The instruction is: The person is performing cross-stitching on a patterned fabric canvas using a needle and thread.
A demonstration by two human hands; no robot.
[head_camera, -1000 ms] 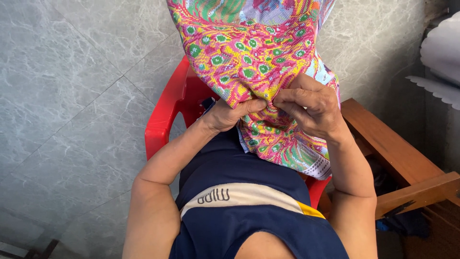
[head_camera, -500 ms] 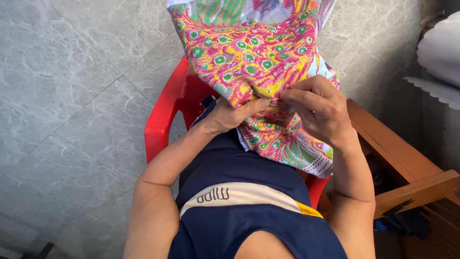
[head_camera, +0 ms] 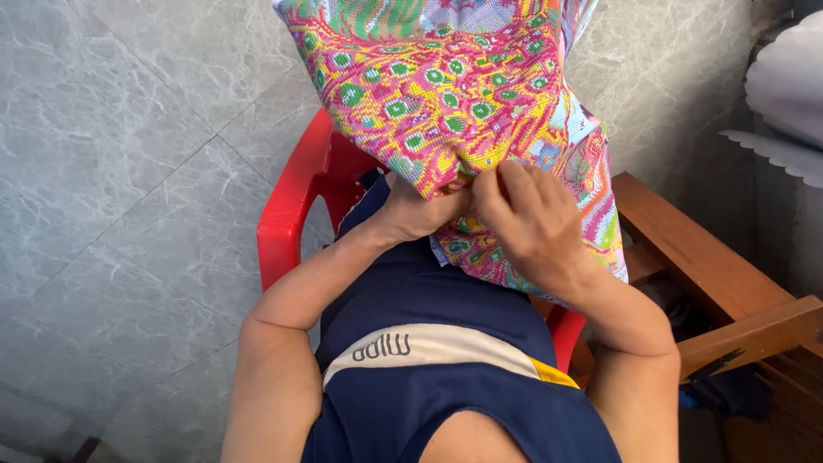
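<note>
A bright embroidered cloth [head_camera: 429, 94] with pink, yellow and green peacock-feather patterns is held up in front of me. My left hand [head_camera: 420, 214] sits under its lower fold, fingers tucked behind the fabric. My right hand [head_camera: 527, 219] pinches the cloth's edge from the front, fingertips meeting the left hand at the fold. The cloth hangs down over my lap, hiding most of my left fingers. I sit on a red plastic chair [head_camera: 296, 206].
A wooden bench or frame [head_camera: 711, 274] stands close at my right. Grey marble-look floor tiles [head_camera: 129, 171] spread to the left. A white object with a scalloped edge [head_camera: 784, 94] is at the far right.
My right hand has slid left and down along the cloth's fold toward my left hand. The cloth has shifted slightly.
</note>
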